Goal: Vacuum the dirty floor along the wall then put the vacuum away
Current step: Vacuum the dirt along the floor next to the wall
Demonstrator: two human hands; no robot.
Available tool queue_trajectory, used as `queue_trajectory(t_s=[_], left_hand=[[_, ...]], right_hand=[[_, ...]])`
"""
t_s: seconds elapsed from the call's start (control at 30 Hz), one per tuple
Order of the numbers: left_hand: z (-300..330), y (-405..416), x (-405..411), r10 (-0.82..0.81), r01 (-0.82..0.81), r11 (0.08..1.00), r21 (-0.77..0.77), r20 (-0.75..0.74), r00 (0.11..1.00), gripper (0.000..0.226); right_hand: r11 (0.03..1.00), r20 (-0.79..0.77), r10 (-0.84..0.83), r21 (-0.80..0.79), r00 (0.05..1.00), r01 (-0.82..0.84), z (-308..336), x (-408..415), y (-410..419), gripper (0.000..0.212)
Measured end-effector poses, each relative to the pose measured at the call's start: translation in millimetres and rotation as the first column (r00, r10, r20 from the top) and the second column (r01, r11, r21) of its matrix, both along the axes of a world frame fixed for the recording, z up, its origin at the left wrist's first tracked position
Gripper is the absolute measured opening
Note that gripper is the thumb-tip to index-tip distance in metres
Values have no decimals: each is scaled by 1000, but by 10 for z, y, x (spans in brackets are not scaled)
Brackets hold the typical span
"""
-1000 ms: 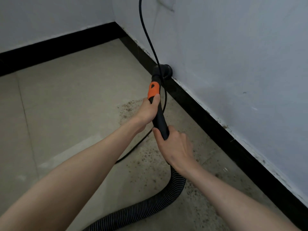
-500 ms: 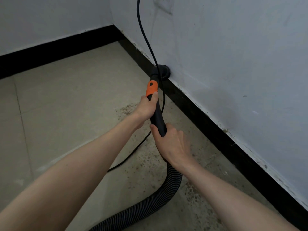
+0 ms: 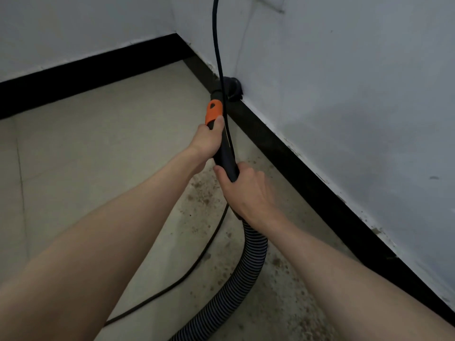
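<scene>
Both hands hold the black vacuum wand. My left hand grips it just below the orange collar. My right hand grips it lower, where the ribbed hose begins. The round brush nozzle presses against the black skirting at the foot of the right wall. Brown dirt specks lie on the beige floor under and behind my hands.
A black power cable hangs down from the top of the view, passes the wand and trails across the floor tiles to the lower left. White walls meet in a corner ahead.
The wand and nozzle have slid farther along the skirting toward the corner, and my arms have stretched forward with them. Both grips are unchanged.
</scene>
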State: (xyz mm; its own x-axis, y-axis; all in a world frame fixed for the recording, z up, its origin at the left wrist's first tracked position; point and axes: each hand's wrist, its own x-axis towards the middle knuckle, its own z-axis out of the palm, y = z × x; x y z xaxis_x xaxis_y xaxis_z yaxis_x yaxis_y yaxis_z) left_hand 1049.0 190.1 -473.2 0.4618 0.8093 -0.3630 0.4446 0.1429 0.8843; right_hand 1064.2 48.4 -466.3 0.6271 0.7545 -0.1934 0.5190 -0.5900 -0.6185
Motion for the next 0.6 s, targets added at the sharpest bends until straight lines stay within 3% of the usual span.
queue_trajectory(t_s=[0.6], left_hand=[[-86, 551, -75, 133, -133, 991, 14, 36, 991, 54]], right_hand=[[994, 80, 107, -20, 991, -106, -55, 14, 609, 52]])
